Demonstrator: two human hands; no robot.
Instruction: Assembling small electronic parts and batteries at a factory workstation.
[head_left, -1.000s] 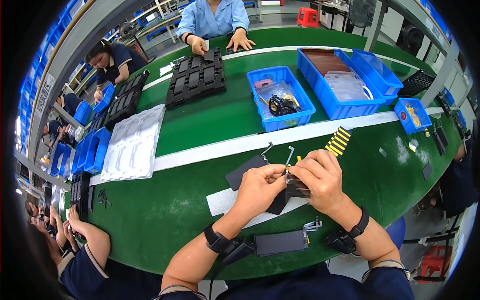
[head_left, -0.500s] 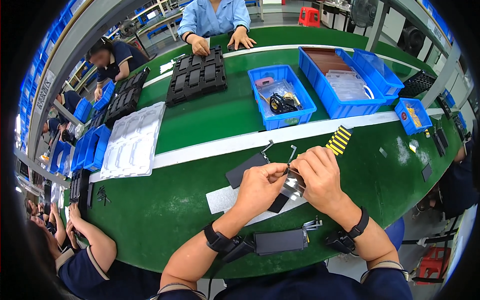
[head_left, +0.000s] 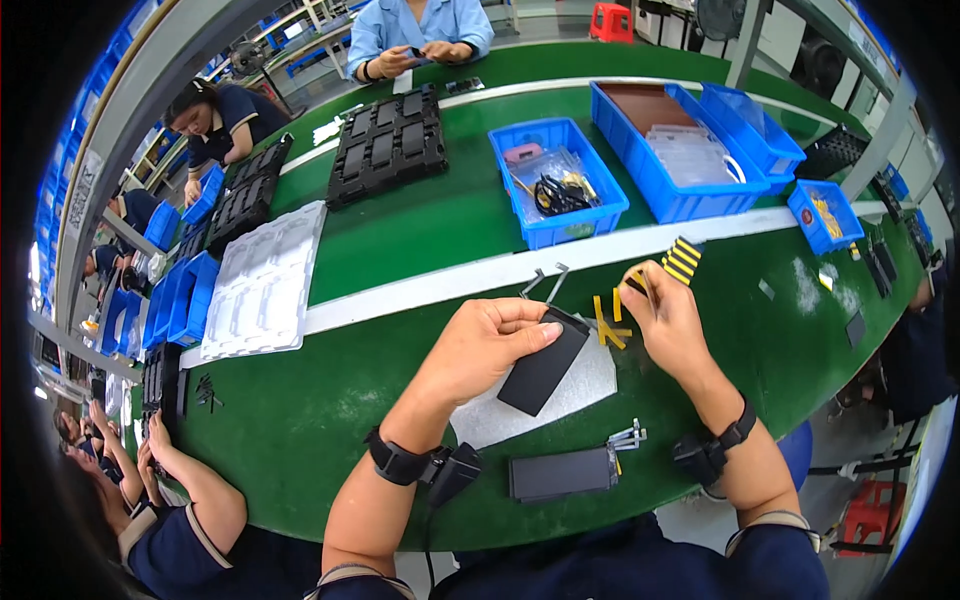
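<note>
In my left hand, thumb on top, I grip a black flat rectangular pack. Thin grey connector tabs show beyond its far end. The pack hangs tilted over a light grey sheet. My right hand is apart from it to the right, its thumb and fingers pinching a thin strip, partly hidden by the fingers. Several loose yellow strips lie between the hands. Just beyond my right hand is a black card with yellow stripes.
Closer to me lies a stack of black flat packs with grey tabs. Blue bins stand beyond a white line. At left are a white moulded tray and black trays. Co-workers sit opposite and at left.
My hands were together over a shiny clear piece; now they are apart, the right one farther right. The black pack shows in my left hand, and loose yellow strips have come into view.
</note>
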